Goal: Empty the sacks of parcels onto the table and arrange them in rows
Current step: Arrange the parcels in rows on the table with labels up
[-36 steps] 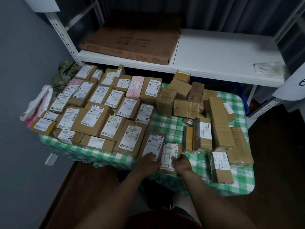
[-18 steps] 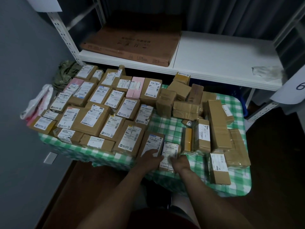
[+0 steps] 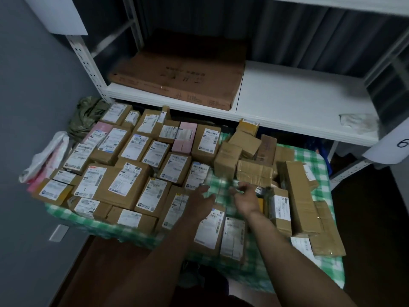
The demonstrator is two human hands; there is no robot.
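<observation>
Arranging parcels [image 3: 124,185] into rows on L side of table [image 3: 309,156]; leaving unsorted pile [image 3: 254,171] at R/rear. Hovering L hand [image 3: 200,200] & R hand [image 3: 246,199] above bare gap betw. rows and pile, both released, fingers slack, holding nothing. Next, prob. calling for: picking 1 box from pile, turning label up, seating it against row end.
</observation>
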